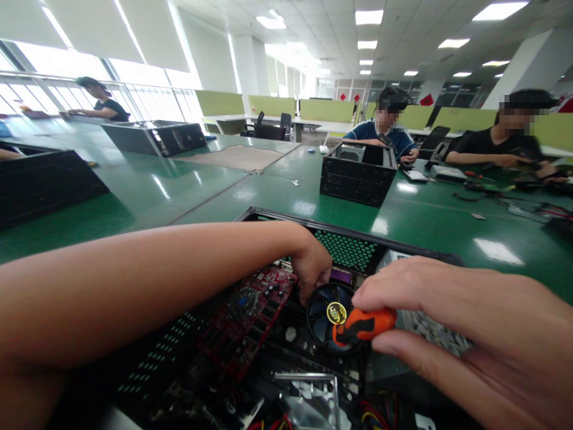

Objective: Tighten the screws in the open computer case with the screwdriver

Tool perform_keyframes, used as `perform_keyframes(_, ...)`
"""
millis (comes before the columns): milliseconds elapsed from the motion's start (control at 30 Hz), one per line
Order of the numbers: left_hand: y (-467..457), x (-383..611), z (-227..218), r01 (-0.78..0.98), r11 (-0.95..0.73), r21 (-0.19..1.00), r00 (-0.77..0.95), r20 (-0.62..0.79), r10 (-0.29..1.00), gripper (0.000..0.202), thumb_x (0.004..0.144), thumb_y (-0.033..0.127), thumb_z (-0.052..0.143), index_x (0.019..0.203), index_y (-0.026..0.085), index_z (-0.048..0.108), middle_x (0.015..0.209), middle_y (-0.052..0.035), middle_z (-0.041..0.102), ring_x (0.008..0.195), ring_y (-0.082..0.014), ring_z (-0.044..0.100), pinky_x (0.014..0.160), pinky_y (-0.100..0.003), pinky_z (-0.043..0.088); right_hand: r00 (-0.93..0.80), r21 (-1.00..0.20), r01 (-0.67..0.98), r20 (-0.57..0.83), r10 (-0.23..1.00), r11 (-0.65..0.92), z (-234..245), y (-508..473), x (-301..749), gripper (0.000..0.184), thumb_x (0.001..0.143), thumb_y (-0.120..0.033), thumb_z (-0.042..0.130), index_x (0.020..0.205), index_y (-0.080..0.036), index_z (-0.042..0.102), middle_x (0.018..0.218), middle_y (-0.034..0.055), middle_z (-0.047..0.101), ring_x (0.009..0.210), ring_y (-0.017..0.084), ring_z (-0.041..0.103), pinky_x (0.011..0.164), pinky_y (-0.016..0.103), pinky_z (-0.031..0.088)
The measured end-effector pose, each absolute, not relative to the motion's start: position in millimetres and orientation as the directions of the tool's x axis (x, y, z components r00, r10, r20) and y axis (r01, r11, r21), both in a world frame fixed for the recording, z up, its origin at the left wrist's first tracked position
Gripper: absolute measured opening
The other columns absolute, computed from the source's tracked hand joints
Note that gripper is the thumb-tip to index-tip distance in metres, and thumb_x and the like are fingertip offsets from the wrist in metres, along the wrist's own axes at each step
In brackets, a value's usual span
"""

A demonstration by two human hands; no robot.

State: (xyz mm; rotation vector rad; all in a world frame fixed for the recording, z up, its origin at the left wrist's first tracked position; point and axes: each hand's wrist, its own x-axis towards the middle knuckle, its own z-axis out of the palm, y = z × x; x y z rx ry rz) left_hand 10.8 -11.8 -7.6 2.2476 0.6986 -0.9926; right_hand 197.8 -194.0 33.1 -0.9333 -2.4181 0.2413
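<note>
An open computer case (421, 248) lies in front of me with its parts exposed. Inside it my left hand (311, 266) reaches down beside a round black cooling fan (316, 307) with a yellow label, fingers curled; whatever they grip is hidden. My right hand (430, 304) pinches the orange and black handle of a screwdriver (369, 325) between thumb and fingers, over the fan. The screwdriver's shaft and tip cannot be seen. Left of the fan sits a red graphics card (255, 310), partly under my left forearm. A silver metal bracket (313, 400) and coloured cables (380, 412) are nearer me.
Another computer case (358, 179) stands across the green table (219, 197), in front of a person in blue (380, 128). A person in black (496, 140) works at the right among cables and parts. More cases (154, 137) stand at the left, near a seated person (105, 107).
</note>
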Motion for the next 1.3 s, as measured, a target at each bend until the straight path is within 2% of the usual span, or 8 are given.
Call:
perform_keyframes(200,-8,12,-10,0.654,-0.690,0.310,0.585,-0.786,0.201,0.020,0.058,0.017,0.091,0.063,0.022,0.072,0.066,0.0046,0.071,0.081,-0.0234,0.065,0.079,-0.034,0.052,-0.589,-0.347,0.558,0.474,0.654,0.754,30,-193,200,0.015,0.109,-0.032,0.064,0.119,-0.034,0.074,0.109,-0.0018,0.088,0.092,0.024,0.084,0.072,0.032,0.065)
perform_keyframes(433,-8,13,-6,0.648,-0.688,0.327,0.595,-0.782,0.188,0.020,0.058,0.016,0.090,0.059,0.023,0.071,0.063,0.0043,0.072,0.076,-0.0224,0.066,0.080,-0.033,0.052,-0.668,-0.391,0.455,0.444,0.597,0.800,27,-187,198,0.036,0.106,-0.022,0.063,0.139,-0.035,0.066,0.130,-0.0048,0.085,0.110,0.020,0.084,0.089,0.027,0.067)
perform_keyframes(567,-7,13,-8,0.640,-0.691,0.337,0.602,-0.778,0.179,0.020,0.058,0.013,0.091,0.062,0.023,0.074,0.065,0.0051,0.074,0.075,-0.0216,0.066,0.083,-0.033,0.053,-0.649,-0.342,0.551,0.397,0.649,0.761,32,-185,196,0.022,0.114,-0.031,0.055,0.129,-0.032,0.070,0.120,-0.0012,0.087,0.103,0.022,0.085,0.077,0.028,0.065)
perform_keyframes(733,-4,12,-14,0.622,-0.721,0.306,0.615,-0.760,0.208,0.019,0.058,0.019,0.094,0.070,0.023,0.080,0.069,0.0044,0.077,0.077,-0.0233,0.067,0.079,-0.033,0.053,-0.620,-0.317,0.600,0.396,0.677,0.735,41,-189,199,0.024,0.116,-0.031,0.049,0.126,-0.034,0.070,0.117,-0.0031,0.088,0.104,0.022,0.085,0.079,0.029,0.066)
perform_keyframes(867,-3,12,-17,0.608,-0.741,0.285,0.615,-0.760,0.211,0.019,0.058,0.020,0.096,0.067,0.024,0.079,0.070,0.0043,0.078,0.079,-0.0229,0.069,0.078,-0.031,0.054,-0.436,-0.275,0.720,0.535,0.724,0.637,36,-191,213,0.024,0.116,-0.038,0.049,0.132,-0.040,0.066,0.122,-0.0034,0.087,0.100,0.025,0.086,0.082,0.035,0.070)
perform_keyframes(1000,-8,14,-14,0.595,-0.776,0.208,0.587,-0.772,0.243,0.022,0.058,0.019,0.096,0.062,0.024,0.075,0.063,0.0038,0.073,0.072,-0.0222,0.068,0.074,-0.031,0.053,-0.322,-0.226,0.817,0.584,0.745,0.531,34,-182,226,0.024,0.114,-0.046,0.055,0.135,-0.042,0.066,0.106,-0.0035,0.086,0.086,0.025,0.086,0.073,0.034,0.070)
perform_keyframes(1167,-19,13,0,0.524,-0.840,0.143,0.612,-0.749,0.254,0.017,0.068,0.027,0.096,0.074,0.023,0.081,0.074,-0.0004,0.079,0.071,-0.0224,0.068,0.070,-0.031,0.051,-0.291,-0.253,0.821,0.586,0.756,0.512,39,-164,225,0.019,0.115,-0.038,0.051,0.126,-0.036,0.066,0.105,-0.0036,0.085,0.086,0.020,0.084,0.071,0.029,0.066)
perform_keyframes(1300,-25,8,12,0.477,-0.873,0.104,0.602,-0.763,0.238,0.019,0.074,0.024,0.095,0.090,0.022,0.085,0.091,-0.0035,0.086,0.077,-0.0228,0.072,0.071,-0.030,0.051,-0.312,-0.260,0.806,0.576,0.755,0.532,38,-153,224,0.021,0.116,-0.031,0.049,0.128,-0.032,0.066,0.110,-0.0010,0.085,0.092,0.020,0.084,0.076,0.030,0.064)
